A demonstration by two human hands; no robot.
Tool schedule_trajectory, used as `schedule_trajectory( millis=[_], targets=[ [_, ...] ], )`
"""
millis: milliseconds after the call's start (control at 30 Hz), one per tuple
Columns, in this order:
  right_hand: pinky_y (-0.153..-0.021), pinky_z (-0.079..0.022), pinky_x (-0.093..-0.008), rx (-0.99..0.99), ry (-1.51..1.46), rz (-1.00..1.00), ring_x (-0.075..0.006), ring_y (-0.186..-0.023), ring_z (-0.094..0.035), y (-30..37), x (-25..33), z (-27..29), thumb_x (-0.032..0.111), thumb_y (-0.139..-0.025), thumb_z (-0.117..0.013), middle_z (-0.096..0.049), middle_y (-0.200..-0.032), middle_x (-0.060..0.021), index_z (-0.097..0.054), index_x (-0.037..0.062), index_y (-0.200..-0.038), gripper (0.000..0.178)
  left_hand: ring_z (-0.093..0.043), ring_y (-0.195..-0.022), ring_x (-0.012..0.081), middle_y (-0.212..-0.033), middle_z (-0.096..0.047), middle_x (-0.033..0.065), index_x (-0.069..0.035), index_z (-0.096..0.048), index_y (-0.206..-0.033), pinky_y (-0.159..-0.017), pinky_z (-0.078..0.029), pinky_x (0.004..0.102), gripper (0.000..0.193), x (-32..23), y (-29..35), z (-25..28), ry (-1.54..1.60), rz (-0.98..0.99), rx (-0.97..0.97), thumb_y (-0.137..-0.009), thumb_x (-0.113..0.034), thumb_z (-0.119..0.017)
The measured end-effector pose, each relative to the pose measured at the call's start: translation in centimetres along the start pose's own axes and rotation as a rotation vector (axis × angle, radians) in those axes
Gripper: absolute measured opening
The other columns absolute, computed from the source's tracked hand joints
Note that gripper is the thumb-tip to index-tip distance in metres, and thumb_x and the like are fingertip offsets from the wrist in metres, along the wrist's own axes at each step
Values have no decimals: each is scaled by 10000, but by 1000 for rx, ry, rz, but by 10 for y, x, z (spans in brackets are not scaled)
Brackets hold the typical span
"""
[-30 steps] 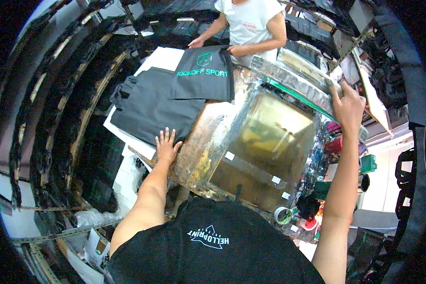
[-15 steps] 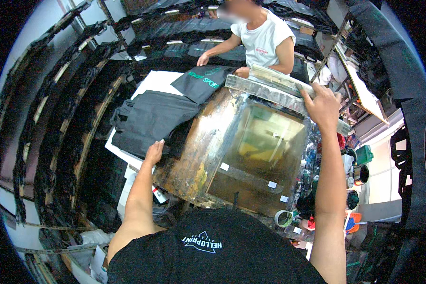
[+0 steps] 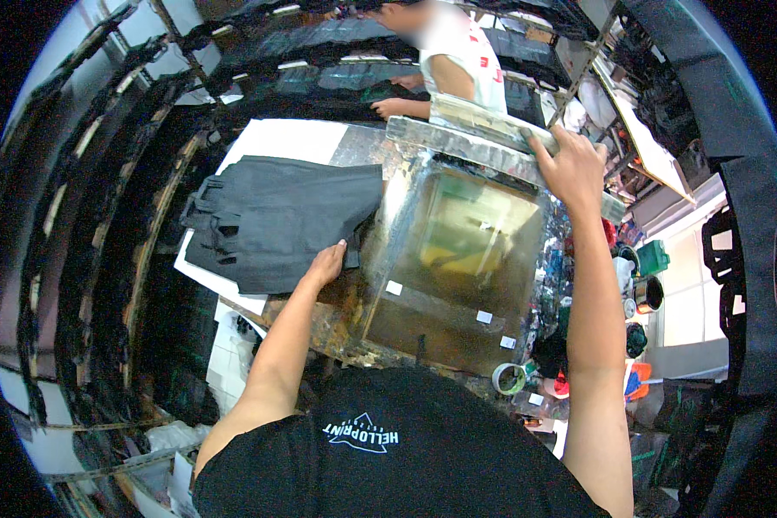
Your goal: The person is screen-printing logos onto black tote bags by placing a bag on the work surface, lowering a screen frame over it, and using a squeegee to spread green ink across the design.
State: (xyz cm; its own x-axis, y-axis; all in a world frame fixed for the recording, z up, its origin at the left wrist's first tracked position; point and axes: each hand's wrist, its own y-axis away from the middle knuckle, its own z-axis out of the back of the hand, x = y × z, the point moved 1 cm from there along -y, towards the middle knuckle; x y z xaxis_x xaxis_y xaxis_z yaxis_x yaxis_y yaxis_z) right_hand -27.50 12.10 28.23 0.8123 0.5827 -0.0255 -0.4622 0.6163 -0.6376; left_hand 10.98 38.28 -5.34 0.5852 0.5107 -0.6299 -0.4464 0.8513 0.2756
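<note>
A stack of black flat fabric bags [image 3: 285, 207] lies on a white board [image 3: 259, 142] on the table's left. My left hand [image 3: 326, 264] pinches the near right edge of the top bag. To the right is a printing screen [image 3: 457, 259] with an amber see-through panel and small white squares stuck on it. A thick, stained bar [image 3: 457, 142] runs along its far side. My right hand [image 3: 571, 166] is closed around the right part of that bar, thumb on its near face. What lies beneath the screen is mostly hidden.
Across the table a person in a white sleeveless top [image 3: 466, 65] stands side-on, hands toward the racks. Racks hung with black bags [image 3: 86, 224] fill the left and back. Beside the screen's near right corner stands a small cup [image 3: 509, 378]. Cans [image 3: 649, 293] and a green container [image 3: 653, 257] stand at right.
My left hand has moved right along the black bags, whose top one now reaches nearer the screen. The other person has taken the printed bag off the table and turned toward the racks.
</note>
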Motion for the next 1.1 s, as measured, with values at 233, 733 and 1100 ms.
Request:
schedule_trajectory(
  millis=[233, 733, 1100],
  targets=[
    [-912, -419, -522, 140, 20, -57, -332, -1043, -685, -2, 5, 11, 566, -946, -599, -745, -1059, -160, -708, 67, -1069, 524, -462, -1416, 427, -1443, -553, 296, 81, -566, -1377, -1171, -347, 418, 772, 31, -3, -27, 254, 1, -70, -1094, -565, -252],
    [-877, -414, -489, 133, -1, -53, -325, -999, -687, -11, 6, 7, 596, -949, -580, -740, -997, -160, -713, 61, -991, 552, -352, -1496, 414, -1588, -445, 168, -100, -473, -1533, -1185, -122, 731, 648, 148, -24, 112, -160, 165, -207, -1109, -496, -186],
    [-895, -425, -495, 106, 24, -54, -318, -1034, -691, -8, 1, 2, 649, -946, -548, -741, -1032, -164, -731, 66, -1064, 622, -438, -1451, 400, -1642, -383, 100, -199, -362, -1591, -1167, -191, 750, 515, -158, 3, -7, -725, -196, 212, -1109, -348, -263]
  ],
)
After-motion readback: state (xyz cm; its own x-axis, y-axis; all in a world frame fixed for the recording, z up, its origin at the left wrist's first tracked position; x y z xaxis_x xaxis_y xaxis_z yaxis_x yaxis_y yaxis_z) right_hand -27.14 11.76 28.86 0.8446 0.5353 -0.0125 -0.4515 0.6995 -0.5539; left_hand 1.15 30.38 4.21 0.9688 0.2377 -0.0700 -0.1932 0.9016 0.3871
